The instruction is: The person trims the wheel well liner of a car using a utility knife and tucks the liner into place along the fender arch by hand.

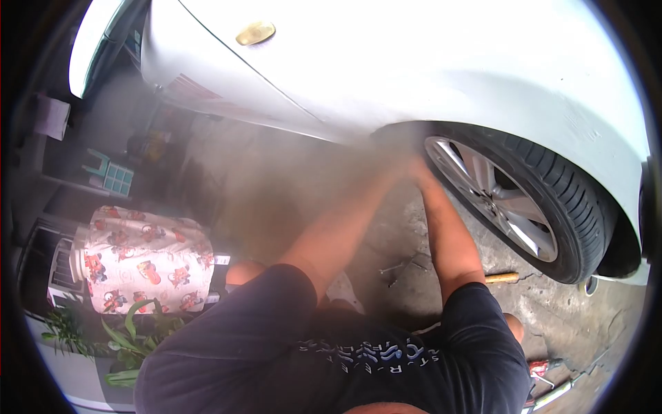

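Note:
Both my arms reach forward to the edge of a car wheel (486, 196), which has a silver spoked rim and a black tyre (576, 200). My left hand (394, 165) and my right hand (416, 170) are close together at the wheel's near-left edge, low by the white car's body (441, 62). A hazy blur covers both hands, so their fingers and anything in them are hidden. On the concrete below my forearms lie some thin metal tools (405, 268), too unclear to name. A wooden handle (502, 278) shows beside my right upper arm.
At left stands a bulky object under a patterned pink cover (148, 262), with a leafy plant (134, 338) in front. A green plastic item (117, 178) sits farther back. Red and metal equipment (541, 369) lies at lower right. The car body overhangs the floor ahead.

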